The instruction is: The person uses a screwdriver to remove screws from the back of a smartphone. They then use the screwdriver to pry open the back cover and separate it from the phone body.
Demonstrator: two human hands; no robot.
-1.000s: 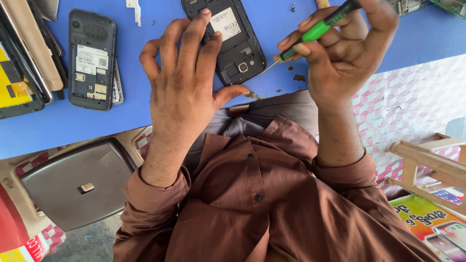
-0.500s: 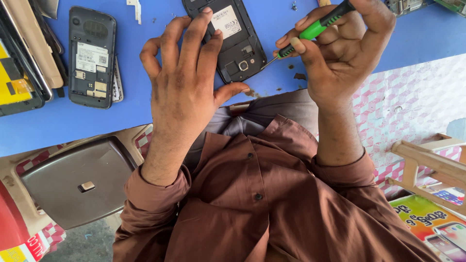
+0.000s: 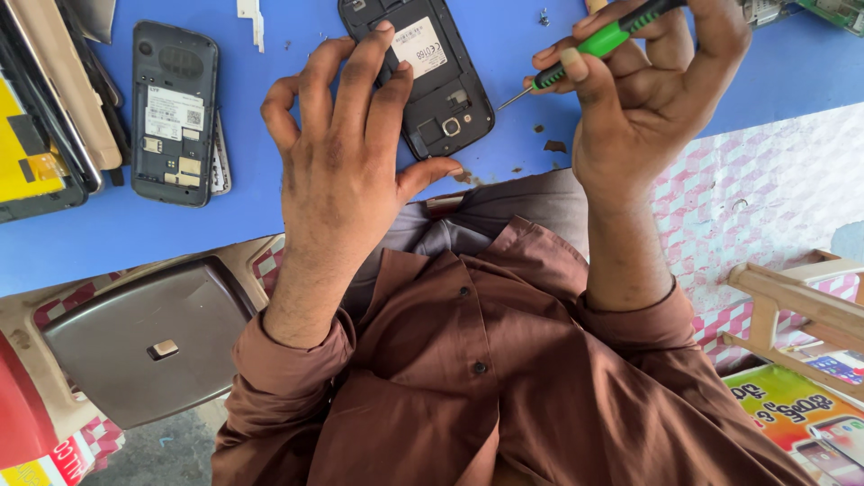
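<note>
Pinning the opened phone (image 3: 423, 76) flat on the blue table (image 3: 270, 207) with my left hand (image 3: 346, 166), fingertips spread (so it can't slide), my right hand (image 3: 648, 99) pinches the green screwdriver (image 3: 598, 40), tip hovering just beside the phone's edge.

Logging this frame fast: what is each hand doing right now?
Left hand: open, fingers spread, fingertips pressing on the opened black phone.
Right hand: closed around the green-handled screwdriver.

Blue tabletop (image 3: 108, 243), grey stool (image 3: 144, 342), pink-checked floor (image 3: 765, 207), daylight.
</note>
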